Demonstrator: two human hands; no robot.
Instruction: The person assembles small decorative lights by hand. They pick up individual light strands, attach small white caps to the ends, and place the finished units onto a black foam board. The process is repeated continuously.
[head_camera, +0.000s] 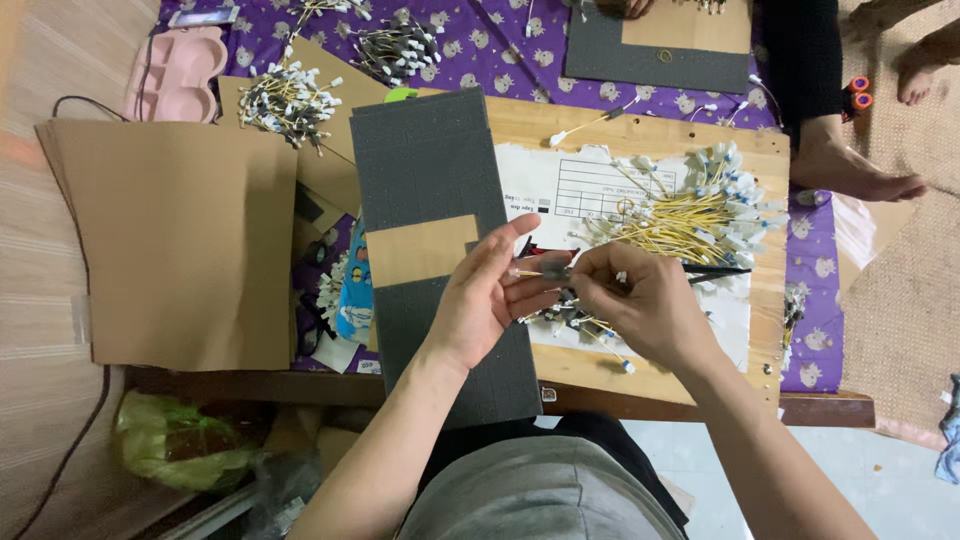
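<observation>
A thin yellow wire (532, 272) with a small white end piece is pinched between the left hand (487, 296) and right hand (640, 300), held together at frame centre, above the dark grey foam sheet (425, 170) and wooden board (640, 130).

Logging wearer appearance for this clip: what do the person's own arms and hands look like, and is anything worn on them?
Both forearms are bare to the elbow; no sleeves show. The left hand and right hand wear no gloves, and no rings, watch, bracelet or markings are visible. Nails look short and plain. Below the arms shows a grey garment with dark fabric around it.
</observation>
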